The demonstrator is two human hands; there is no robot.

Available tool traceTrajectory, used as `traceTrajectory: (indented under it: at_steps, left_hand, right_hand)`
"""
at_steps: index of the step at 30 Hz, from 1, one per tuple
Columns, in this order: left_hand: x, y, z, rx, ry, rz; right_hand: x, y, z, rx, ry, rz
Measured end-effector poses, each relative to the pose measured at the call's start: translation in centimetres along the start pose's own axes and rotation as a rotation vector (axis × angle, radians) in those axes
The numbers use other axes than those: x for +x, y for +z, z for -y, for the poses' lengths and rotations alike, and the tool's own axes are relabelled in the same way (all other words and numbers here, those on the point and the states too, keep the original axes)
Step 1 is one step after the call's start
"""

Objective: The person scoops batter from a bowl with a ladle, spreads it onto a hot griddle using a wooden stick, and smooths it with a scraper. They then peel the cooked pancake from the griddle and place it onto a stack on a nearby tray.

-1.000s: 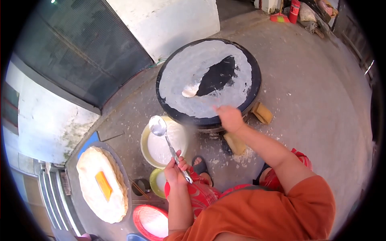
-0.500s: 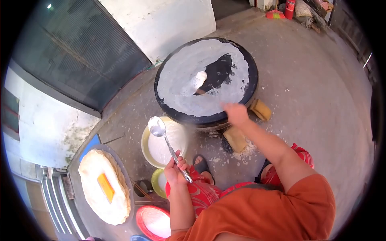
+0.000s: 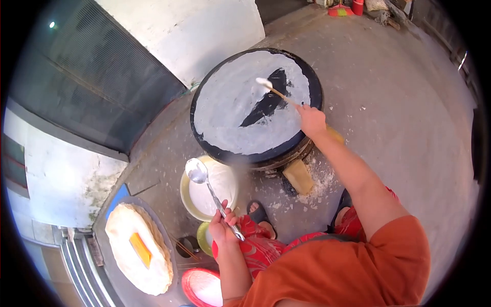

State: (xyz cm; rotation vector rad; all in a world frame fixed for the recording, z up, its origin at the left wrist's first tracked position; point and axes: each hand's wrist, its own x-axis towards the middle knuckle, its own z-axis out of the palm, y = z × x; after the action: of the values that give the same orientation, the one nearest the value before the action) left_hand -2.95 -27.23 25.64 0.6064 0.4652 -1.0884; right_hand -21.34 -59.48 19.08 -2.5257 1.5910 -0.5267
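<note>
My right hand (image 3: 312, 121) is closed round the handle of a wooden stick (image 3: 280, 95) with a white, batter-covered end. That end rests on or just above a wide round black griddle (image 3: 315, 92), beside a bare dark patch in its thin layer of pale batter (image 3: 220, 107). Lower down, my left hand (image 3: 225, 225) grips a metal ladle (image 3: 215, 197) by its handle, bowl up and left. The bowl is above the near rim of a large basin (image 3: 185, 197) that contains white batter.
Stacked flatbreads (image 3: 123, 235) with an orange block (image 3: 140, 249) lie at lower left. A red basin (image 3: 186, 286) and a green bowl (image 3: 203, 238) stand near my left arm. Yellowish blocks (image 3: 298, 177) sit beneath the griddle. A red broom (image 3: 340, 10) is at the top.
My right hand has moved up and slightly right with the stick. The dark patch on the griddle is narrower, with batter over part of it. My left hand still holds the ladle.
</note>
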Motion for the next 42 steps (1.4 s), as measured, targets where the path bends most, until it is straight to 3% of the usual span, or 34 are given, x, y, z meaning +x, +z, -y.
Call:
traceTrajectory:
  at_steps: [2, 4, 6, 9, 14, 18, 21, 24, 25, 26, 28, 32, 36, 38, 39, 41, 42]
  left_hand:
    - [0.0, 0.2, 0.1, -0.007, 0.000, -0.006]
    - [0.0, 0.3, 0.2, -0.018, 0.001, -0.008]
    - [0.1, 0.5, 0.2, -0.007, 0.022, -0.033]
    - [0.1, 0.4, 0.4, 0.004, 0.007, -0.035]
    - [0.3, 0.4, 0.4, 0.015, -0.009, -0.025]
    - [0.5, 1.0, 0.9, 0.031, 0.026, -0.034]
    - [0.4, 0.7, 0.8, 0.032, 0.008, -0.039]
    - [0.4, 0.7, 0.7, 0.015, -0.014, -0.035]
    - [0.4, 0.7, 0.8, -0.001, -0.014, -0.041]
    - [0.4, 0.9, 0.8, -0.004, -0.014, -0.036]
    - [0.4, 1.2, 1.1, 0.021, 0.020, -0.043]
    - [0.4, 1.2, 1.4, 0.060, 0.035, -0.020]
    - [0.5, 1.3, 1.3, 0.032, 0.001, -0.038]
    - [0.6, 1.5, 1.4, 0.025, 0.002, -0.044]
    - [0.6, 1.4, 1.4, 0.047, 0.019, -0.036]
    - [0.7, 1.2, 1.6, 0.069, 0.032, -0.035]
    - [0.7, 1.2, 1.6, 0.073, 0.029, -0.026]
  right_hand:
    - [0.4, -0.2, -0.3, 0.193, 0.046, -0.100]
    - [-1.7, -1.3, 2.0, 0.251, 0.143, -0.019]
    - [-3.3, -0.6, 2.0, 0.228, -0.142, -0.011]
    - [-0.1, 0.1, -1.0, -0.062, 0.039, 0.064]
    - [0.1, -0.7, -1.2, 0.210, 0.180, -0.063]
    - [-2.4, -0.4, 0.1, 0.131, -0.004, 0.057]
    - [0.4, 0.2, -3.8, 0.018, 0.084, -0.090]
    - [0.9, -2.6, -3.9, 0.058, 0.195, 0.012]
    - [0.4, -3.7, -3.2, 0.169, 0.273, 0.068]
    - [0.6, -2.9, -3.7, 0.167, 0.270, 0.064]
    - [1.0, -0.3, -5.8, 0.477, 0.215, 0.003]
    - [4.9, 0.1, -9.6, 0.447, 0.375, 0.012]
    - [4.8, -2.2, -10.2, 0.429, 0.214, 0.172]
    - [4.3, -3.5, -11.6, 0.734, 0.314, 0.526]
    - [4.0, -3.5, -11.9, 0.731, 0.313, 0.527]
    - [3.0, -2.9, -12.2, 0.634, 0.367, 0.179]
    - [2.6, -1.6, -11.5, 0.635, 0.370, 0.181]
